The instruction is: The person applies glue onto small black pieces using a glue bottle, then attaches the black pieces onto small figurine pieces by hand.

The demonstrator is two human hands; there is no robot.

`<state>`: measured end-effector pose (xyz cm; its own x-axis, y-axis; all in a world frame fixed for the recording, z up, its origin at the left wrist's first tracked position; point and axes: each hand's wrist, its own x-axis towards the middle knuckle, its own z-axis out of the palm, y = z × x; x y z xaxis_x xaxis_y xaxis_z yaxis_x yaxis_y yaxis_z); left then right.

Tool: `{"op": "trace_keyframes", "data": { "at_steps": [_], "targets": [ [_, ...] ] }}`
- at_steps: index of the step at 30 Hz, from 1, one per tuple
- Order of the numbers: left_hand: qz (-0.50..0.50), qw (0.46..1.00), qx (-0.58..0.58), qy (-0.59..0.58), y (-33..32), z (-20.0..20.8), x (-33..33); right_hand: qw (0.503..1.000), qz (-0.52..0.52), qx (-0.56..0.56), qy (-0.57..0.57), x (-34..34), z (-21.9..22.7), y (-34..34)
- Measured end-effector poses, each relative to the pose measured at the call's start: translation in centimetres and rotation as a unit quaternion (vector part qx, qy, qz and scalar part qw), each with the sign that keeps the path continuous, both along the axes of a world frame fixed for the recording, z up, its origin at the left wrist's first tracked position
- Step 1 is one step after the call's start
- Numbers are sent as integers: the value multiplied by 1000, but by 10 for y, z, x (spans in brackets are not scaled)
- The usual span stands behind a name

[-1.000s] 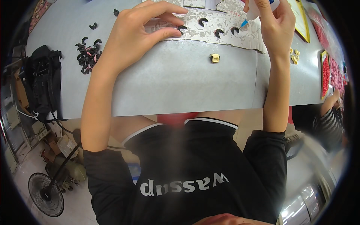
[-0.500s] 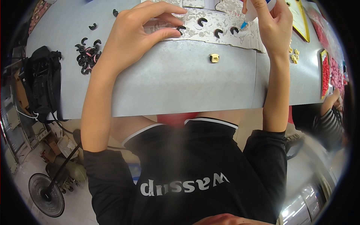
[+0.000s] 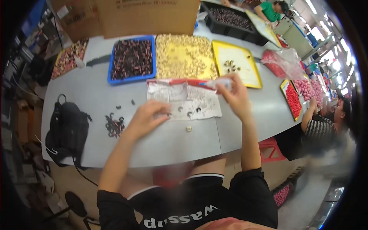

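View has tilted up since the earlier frame, trays now visible. My left hand [image 3: 147, 117] presses fingertips on the paper sheet [image 3: 191, 101] mid-tabletop; right hand [image 3: 237, 96] grips a tube [image 3: 214, 83] above the sheet's far edge. Black clips [image 3: 114, 125] lie left.

A grey bench [image 3: 96, 92] carries a black bag [image 3: 66, 128], a paper sheet [image 3: 184, 101], small black rings [image 3: 114, 125], a blue tray [image 3: 132, 59] and yellow trays [image 3: 237, 63].
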<state>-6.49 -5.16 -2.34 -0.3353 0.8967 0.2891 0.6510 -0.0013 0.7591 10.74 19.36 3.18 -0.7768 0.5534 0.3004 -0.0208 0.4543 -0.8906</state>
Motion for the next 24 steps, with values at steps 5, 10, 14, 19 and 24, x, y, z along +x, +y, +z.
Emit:
{"op": "trace_keyframes", "data": {
  "at_steps": [5, 10, 14, 19, 24],
  "targets": [
    [0, 1000, 12, -29, 1, -2, 4, 968, -6, 232, -93, 30, -18, -12],
    [5, 998, 26, -50, 10, -2, 6, 940, -24, 330, -83, 31, -50, 0],
    [4, 998, 32, -56, 8, -1, 5, 929, -28, 361, -82, 41, -34, -4],
    [3, 999, 32, -36, 10, 2, 8, 867, -243, 404, -161, 81, -28, 16],
    [18, 999, 31, -35, 6, 4, 9, 887, -213, 370, -175, 106, -48, 29]
  ]
}}
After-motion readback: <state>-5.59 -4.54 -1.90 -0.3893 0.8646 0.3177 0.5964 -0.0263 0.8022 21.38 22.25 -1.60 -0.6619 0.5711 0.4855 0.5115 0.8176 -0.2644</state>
